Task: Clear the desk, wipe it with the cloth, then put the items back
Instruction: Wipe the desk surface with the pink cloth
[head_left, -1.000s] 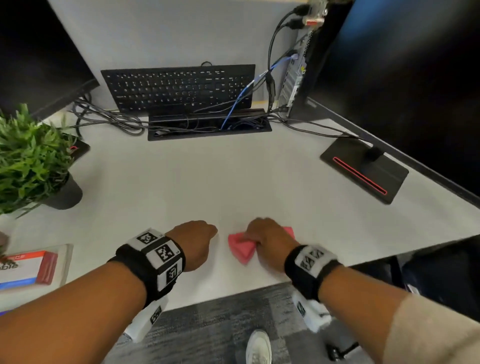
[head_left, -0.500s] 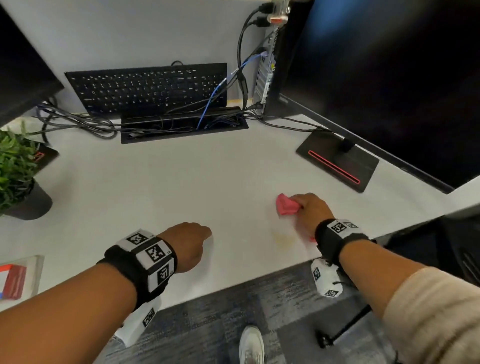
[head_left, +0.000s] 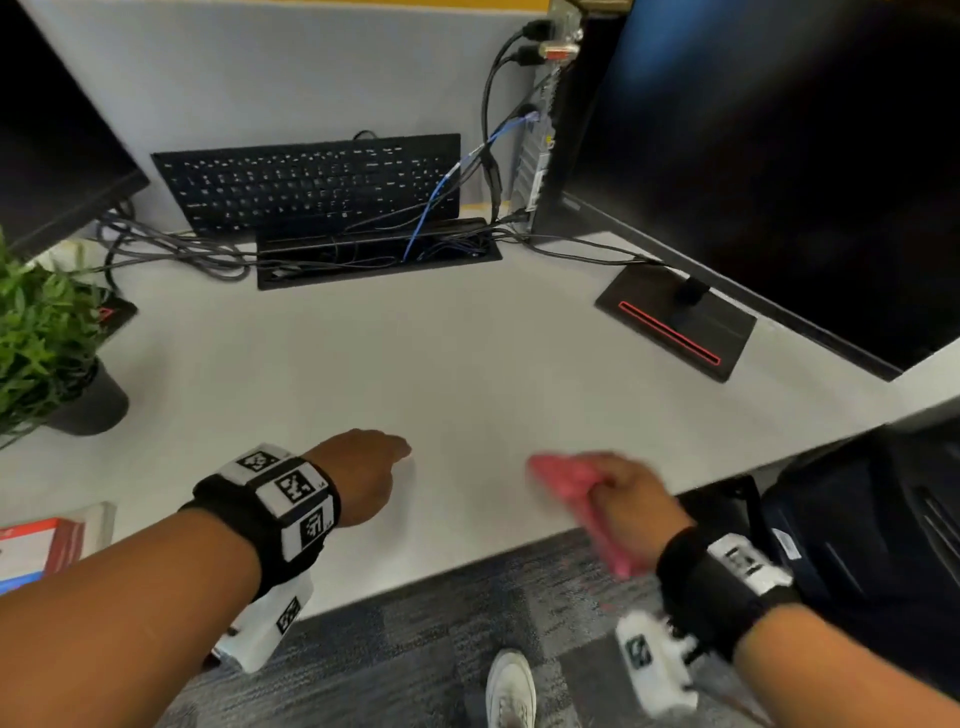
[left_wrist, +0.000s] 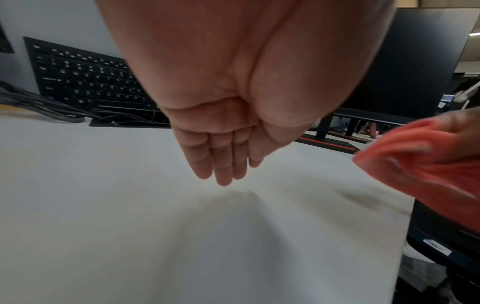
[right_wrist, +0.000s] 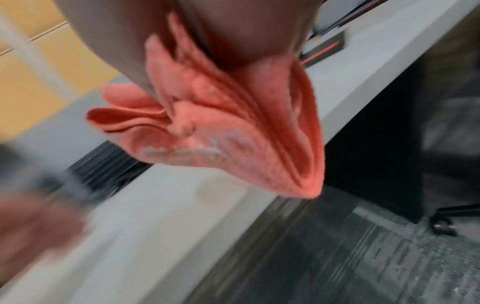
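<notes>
While right hand (head_left: 631, 499) grips bunched cloth (right_wrist: 233, 127) to wipe desk (head_left: 415, 364) edge, left hand (head_left: 363, 473) rests flat, fingers straight, bracing.

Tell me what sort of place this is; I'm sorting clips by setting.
Most likely an office workstation, perhaps a cubicle. A black keyboard leans against a grey partition, a large monitor stands on the white desk with cables running into a cable tray, and grey carpet tiles cover the floor.

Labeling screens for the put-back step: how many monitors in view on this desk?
2. One monitor stands at the right rear on its base with the red stripe. The other monitor is at the far left rear, cut off by the frame edge. More could sit outside the view.
</notes>
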